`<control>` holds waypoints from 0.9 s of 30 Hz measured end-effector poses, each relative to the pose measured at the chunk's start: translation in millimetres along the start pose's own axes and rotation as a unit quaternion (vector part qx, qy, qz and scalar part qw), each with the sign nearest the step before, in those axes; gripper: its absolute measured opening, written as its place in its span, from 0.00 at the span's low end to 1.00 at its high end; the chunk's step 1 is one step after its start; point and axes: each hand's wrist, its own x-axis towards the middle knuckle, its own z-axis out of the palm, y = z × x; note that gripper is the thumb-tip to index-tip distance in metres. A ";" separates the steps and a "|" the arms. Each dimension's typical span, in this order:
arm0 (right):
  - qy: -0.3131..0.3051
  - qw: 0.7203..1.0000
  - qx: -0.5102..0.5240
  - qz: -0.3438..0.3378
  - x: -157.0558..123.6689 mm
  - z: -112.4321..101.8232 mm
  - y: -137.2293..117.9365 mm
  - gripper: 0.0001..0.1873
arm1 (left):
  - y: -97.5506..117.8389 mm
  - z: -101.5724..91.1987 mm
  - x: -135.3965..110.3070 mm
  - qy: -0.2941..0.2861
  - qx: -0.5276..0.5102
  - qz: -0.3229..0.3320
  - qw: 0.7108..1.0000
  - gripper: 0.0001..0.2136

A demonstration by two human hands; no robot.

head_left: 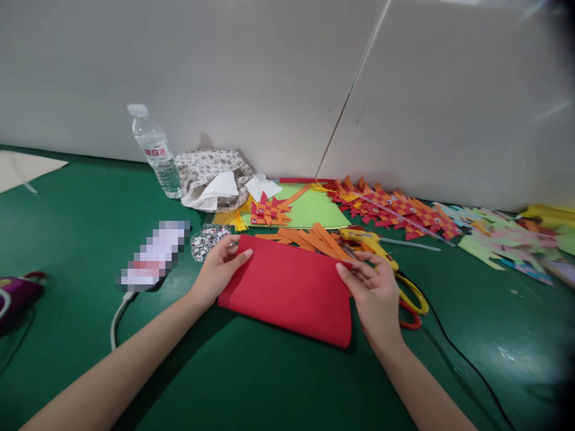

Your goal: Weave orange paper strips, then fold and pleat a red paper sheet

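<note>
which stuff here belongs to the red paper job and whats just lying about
Seemingly for the job:
red sheet, held in left hand and right hand
orange strips
yellow glue gun
scissors
googly eyes
woven fish

Probably just lying about:
water bottle
patterned pouch
white tissues
pixelated object on a cable

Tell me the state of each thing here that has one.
Red paper: folded over
Left hand: gripping the paper
Right hand: gripping the paper
Bottle: capped, standing
Tissue pack: tissue sticking out
Phone: cable plugged in, screen obscured
Glue gun: lying down
Scissors: blades hidden, so opening unclear
Orange strips: cut, loosely piled
Googly eyes: heaped together
Front paper fish: woven
</note>
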 end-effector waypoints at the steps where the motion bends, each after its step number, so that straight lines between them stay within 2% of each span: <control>1: 0.000 1.000 0.000 0.001 -0.1 0.1 -0.2 0.27 | 0.2 0.1 0.0 -0.002 -0.004 0.000 1.000 0.15; 27: 0.014 1.000 0.009 -0.001 0.4 0.8 1.2 0.26 | -3.8 -2.8 0.9 -0.013 -0.022 0.004 1.000 0.16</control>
